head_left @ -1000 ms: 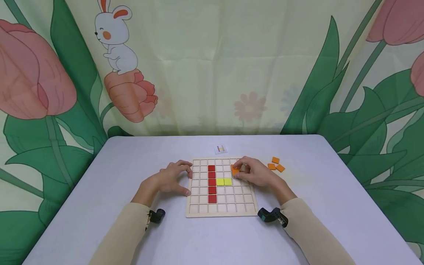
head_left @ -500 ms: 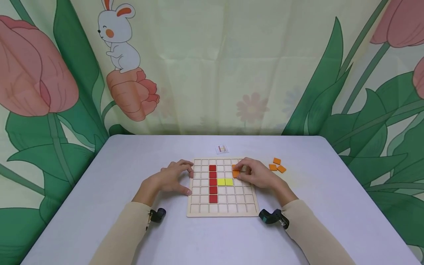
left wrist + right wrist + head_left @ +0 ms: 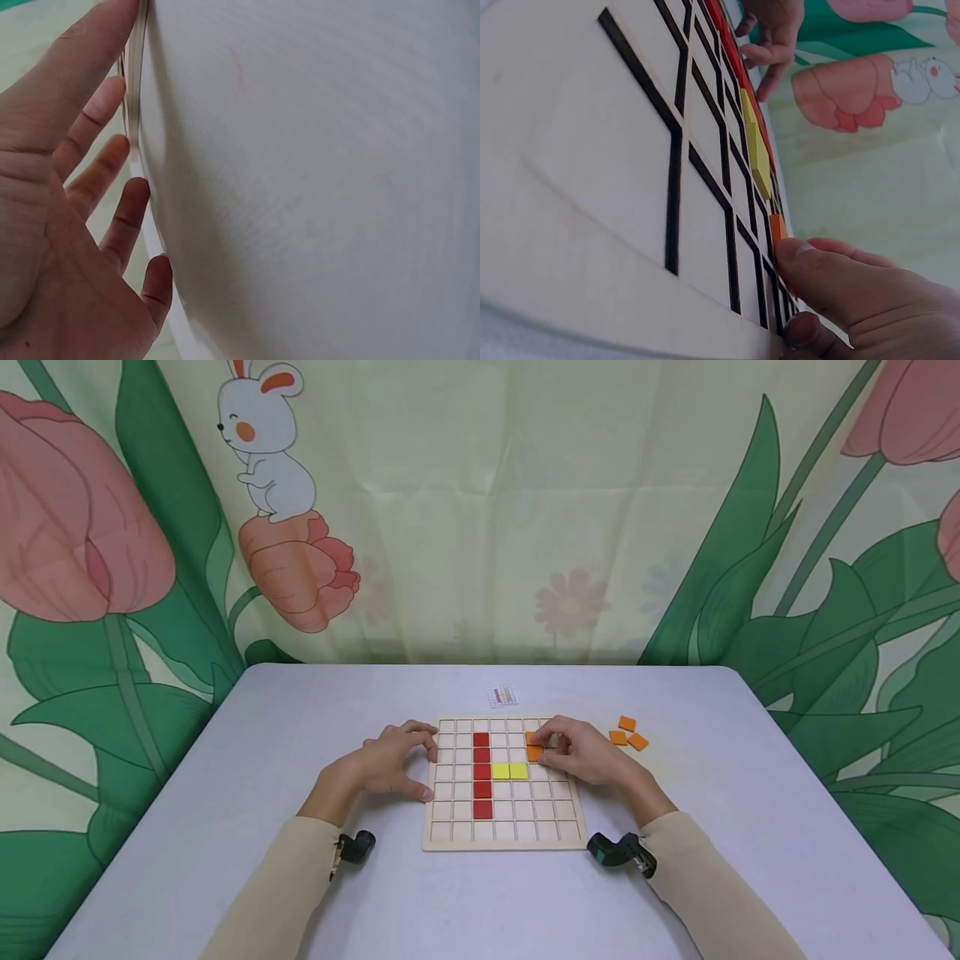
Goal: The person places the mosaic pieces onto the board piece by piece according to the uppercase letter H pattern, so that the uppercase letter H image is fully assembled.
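Observation:
In the head view a wooden grid board (image 3: pixel 504 831) lies on the table, with a column of red tiles (image 3: pixel 482 789) and two yellow tiles (image 3: pixel 509 771) in its cells. My right hand (image 3: pixel 581 752) is over the upper right cells, thumb and index finger pinching an orange tile (image 3: pixel 534 754) low against the grid. More orange shows just above it, partly behind the index finger. In the right wrist view the thumb presses at the orange tile (image 3: pixel 778 227). My left hand (image 3: pixel 386 764) touches the board's left edge with thumb and fingertips, fingers spread; the left wrist view shows the palm (image 3: pixel 82 300).
Three loose orange tiles (image 3: pixel 627 724) lie on the table right of the board. A small printed card (image 3: pixel 502 697) with a coloured grid lies beyond its far edge. Behind the white table (image 3: pixel 300 710) hangs a printed curtain (image 3: pixel 465 527).
The orange tile at my right fingers was tilted a second ago and now sits level with the grid cells. My left hand has kept its place at the board's edge.

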Action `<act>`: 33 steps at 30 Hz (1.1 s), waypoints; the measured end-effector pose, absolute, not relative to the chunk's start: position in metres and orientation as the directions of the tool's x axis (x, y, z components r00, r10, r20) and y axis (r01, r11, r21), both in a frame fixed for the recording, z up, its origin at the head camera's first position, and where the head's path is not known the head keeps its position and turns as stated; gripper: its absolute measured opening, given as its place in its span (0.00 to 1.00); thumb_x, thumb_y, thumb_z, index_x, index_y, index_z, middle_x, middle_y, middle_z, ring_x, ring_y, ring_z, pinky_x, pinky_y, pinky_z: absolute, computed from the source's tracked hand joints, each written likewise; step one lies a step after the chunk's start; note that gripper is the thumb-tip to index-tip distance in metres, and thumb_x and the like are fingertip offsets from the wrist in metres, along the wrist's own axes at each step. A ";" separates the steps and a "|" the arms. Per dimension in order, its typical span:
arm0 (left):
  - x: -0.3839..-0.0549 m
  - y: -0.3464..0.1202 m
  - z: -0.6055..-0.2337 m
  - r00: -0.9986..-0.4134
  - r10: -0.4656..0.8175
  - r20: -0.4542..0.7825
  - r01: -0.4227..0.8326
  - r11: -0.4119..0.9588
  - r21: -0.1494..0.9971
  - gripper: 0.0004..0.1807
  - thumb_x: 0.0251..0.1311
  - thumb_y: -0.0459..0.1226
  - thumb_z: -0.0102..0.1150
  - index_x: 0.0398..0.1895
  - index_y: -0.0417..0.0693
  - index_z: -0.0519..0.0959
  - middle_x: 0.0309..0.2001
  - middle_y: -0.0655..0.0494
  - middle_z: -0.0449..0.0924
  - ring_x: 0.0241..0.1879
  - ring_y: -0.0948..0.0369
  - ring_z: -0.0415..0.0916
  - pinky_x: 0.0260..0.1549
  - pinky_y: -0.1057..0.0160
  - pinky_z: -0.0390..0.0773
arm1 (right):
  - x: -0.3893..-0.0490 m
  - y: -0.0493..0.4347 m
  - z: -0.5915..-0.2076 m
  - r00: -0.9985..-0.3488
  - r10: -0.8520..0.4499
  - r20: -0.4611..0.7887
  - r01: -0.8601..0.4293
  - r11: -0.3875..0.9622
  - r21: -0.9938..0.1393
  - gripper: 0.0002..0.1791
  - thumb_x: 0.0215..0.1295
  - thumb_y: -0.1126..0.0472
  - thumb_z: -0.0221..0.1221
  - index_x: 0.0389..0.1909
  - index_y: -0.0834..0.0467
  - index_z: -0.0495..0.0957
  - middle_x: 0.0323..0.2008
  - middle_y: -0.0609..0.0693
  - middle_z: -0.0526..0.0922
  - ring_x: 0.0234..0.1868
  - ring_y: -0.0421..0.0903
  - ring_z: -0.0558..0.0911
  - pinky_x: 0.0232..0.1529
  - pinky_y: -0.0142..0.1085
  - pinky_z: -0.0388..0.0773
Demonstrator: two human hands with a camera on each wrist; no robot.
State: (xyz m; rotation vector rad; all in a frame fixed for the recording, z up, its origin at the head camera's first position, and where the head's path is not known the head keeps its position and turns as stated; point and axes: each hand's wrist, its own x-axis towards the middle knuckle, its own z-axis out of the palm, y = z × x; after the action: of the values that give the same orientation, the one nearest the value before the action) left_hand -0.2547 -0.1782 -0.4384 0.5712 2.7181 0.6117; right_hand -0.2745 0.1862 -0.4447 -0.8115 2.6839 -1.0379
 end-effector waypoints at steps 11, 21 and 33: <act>-0.253 -0.175 -0.437 -0.873 0.444 -0.202 0.315 0.829 0.461 0.26 0.45 0.56 0.82 0.43 0.71 0.75 0.76 0.64 0.60 0.71 0.49 0.58 0.62 0.26 0.60 | -0.271 0.193 -0.444 -0.853 -0.522 0.023 -0.388 0.604 -0.696 0.18 0.65 0.58 0.70 0.55 0.51 0.81 0.49 0.47 0.81 0.35 0.46 0.76 0.34 0.34 0.74; -0.253 -0.178 -0.434 -0.875 0.442 -0.196 0.318 0.831 0.456 0.26 0.46 0.56 0.81 0.44 0.70 0.75 0.76 0.64 0.60 0.70 0.48 0.59 0.61 0.27 0.61 | -0.269 0.201 -0.437 -0.855 -0.512 0.087 -0.421 0.586 -0.692 0.18 0.67 0.58 0.68 0.57 0.52 0.81 0.50 0.47 0.82 0.38 0.45 0.78 0.39 0.34 0.77; -0.254 -0.178 -0.438 -0.875 0.448 -0.182 0.325 0.825 0.463 0.26 0.45 0.55 0.82 0.42 0.71 0.74 0.75 0.65 0.60 0.70 0.49 0.60 0.60 0.26 0.60 | -0.268 0.228 -0.426 -0.868 -0.486 0.101 -0.430 0.634 -0.642 0.19 0.67 0.58 0.69 0.56 0.54 0.81 0.46 0.47 0.82 0.35 0.44 0.79 0.39 0.35 0.78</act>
State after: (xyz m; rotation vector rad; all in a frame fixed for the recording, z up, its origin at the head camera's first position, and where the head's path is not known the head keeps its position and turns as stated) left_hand -0.2541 -0.1781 -0.4377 0.5902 2.7241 0.6176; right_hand -0.2676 0.2284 -0.4256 -0.7766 2.7655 -1.0541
